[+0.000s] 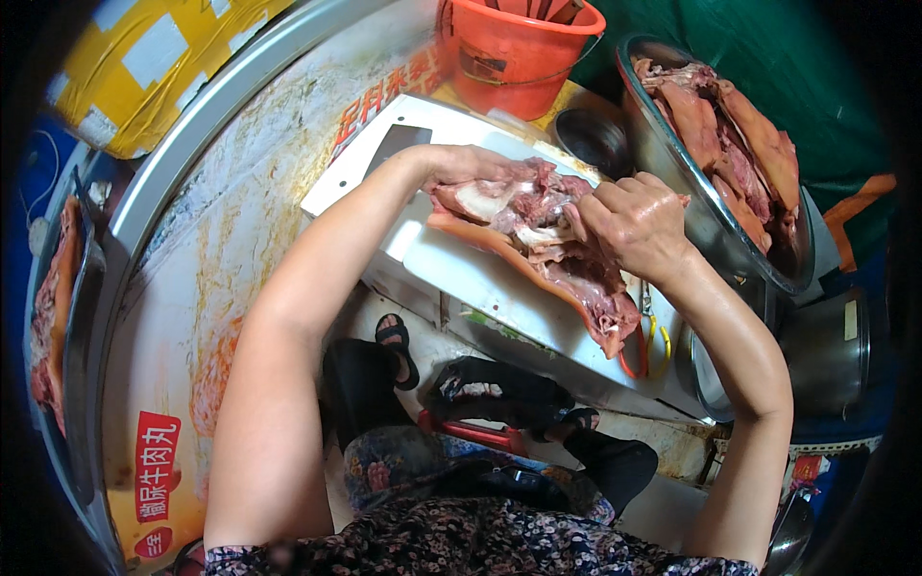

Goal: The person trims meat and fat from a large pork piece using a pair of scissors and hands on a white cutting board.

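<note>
A large piece of raw meat with skin and bone (551,245) lies partly raised over a white cutting board (446,270) in front of me. My left hand (472,167) grips its far left end, the fingers partly hidden by the meat. At its upper right side my right hand (637,223) is closed with curled fingers; a small reddish tip shows beyond the knuckles, and I cannot tell what it belongs to. Below my right wrist, pliers or cutters with red and yellow handles (652,349) lie on the board, partly covered by the meat.
An orange bucket (511,61) holding several tools stands behind the board, beside a dark metal bowl (592,140). A big steel basin (681,155) of raw meat is at the back right. Lidded steel pots (825,353) stand at right. More meat lies in a tray (83,338) at far left.
</note>
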{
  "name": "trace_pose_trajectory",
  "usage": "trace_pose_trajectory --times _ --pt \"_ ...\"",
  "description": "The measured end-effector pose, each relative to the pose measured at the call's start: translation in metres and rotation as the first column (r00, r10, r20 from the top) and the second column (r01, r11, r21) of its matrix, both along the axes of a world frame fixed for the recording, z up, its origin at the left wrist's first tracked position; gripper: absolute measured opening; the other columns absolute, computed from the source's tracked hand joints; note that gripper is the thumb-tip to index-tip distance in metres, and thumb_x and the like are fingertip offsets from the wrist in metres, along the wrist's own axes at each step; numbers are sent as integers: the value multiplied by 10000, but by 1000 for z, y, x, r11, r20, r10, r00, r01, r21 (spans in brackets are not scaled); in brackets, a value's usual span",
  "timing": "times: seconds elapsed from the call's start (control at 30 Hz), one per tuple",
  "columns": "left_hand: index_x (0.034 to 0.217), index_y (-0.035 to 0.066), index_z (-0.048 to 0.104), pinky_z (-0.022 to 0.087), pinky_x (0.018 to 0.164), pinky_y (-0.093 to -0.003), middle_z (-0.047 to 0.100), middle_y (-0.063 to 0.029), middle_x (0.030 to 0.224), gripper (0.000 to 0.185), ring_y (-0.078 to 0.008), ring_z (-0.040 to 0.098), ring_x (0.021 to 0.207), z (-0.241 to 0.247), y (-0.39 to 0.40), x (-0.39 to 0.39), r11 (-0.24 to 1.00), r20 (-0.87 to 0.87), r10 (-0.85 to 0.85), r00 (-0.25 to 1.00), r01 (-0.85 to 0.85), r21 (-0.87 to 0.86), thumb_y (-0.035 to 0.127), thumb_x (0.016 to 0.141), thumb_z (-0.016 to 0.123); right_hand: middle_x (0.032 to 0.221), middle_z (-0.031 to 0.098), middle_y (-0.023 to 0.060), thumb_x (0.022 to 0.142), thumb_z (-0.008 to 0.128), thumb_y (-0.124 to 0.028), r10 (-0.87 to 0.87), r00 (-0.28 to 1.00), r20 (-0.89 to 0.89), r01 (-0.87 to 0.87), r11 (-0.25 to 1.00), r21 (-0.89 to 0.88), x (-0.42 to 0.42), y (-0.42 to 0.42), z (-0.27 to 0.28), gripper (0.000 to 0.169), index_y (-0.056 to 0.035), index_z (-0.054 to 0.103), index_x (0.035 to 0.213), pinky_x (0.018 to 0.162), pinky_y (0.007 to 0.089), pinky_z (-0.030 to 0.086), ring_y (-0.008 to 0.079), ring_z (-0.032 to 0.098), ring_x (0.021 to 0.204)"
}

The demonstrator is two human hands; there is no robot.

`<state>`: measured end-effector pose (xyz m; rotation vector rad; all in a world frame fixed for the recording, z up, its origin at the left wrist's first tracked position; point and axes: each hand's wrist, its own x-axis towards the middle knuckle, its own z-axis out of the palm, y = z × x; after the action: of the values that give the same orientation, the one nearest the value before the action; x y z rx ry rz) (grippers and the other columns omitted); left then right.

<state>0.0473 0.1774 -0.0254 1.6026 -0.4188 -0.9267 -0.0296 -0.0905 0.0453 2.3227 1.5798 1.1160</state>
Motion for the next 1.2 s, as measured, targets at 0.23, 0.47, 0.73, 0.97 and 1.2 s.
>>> trace_pose_trajectory --times 0.23,0.47,0.73,0.97,1.2 --pt "1494 52 398 496 1041 -338 559 -119 1399 445 -193 578 1244 10 -19 1 995 -71 -61 996 66 69 81 1050 379 634 537 10 752 642 -225 89 996 -31 -94 969 -228 7 5 15 157 -123 532 704 562 340 437 181 589 574" --pt "1458 81 474 469 1039 -305 589 -107 1364 423 -162 580 1192 -22 -18 27 963 307 -128 943 44 264 178 1046 465 622 577 38 848 646 -259 3 996 -91 -22 979 -201 12 -2 -2 198 -111 583 734 570 374 493 230 625 573" --pt "1444 68 482 416 1069 -340 594 -196 1348 472 -262 568 1227 -55 -13 -1 917 663 88 744 -320 238 245 1007 505 716 663 220 949 523 -389 -576 566 -589 720 694 14 2 -22 -66 406 -80 733 788 665 490 538 396 673 695" --pt "1420 66 519 415 1070 -339 621 -183 1315 454 -269 579 1210 -58 -24 -6 897 575 167 801 -366 249 231 997 515 789 664 255 947 480 -410 -516 343 -785 787 614 -59 7 -37 -64 453 -55 738 832 765 504 514 432 660 809" --pt "1428 31 507 480 980 -290 623 -114 1293 453 -162 602 1108 -41 -29 10 972 174 50 983 -88 219 161 995 529 726 645 248 955 504 -420 -517 482 -707 722 692 -13 -15 -35 -49 432 -83 730 806 697 512 509 425 654 748"
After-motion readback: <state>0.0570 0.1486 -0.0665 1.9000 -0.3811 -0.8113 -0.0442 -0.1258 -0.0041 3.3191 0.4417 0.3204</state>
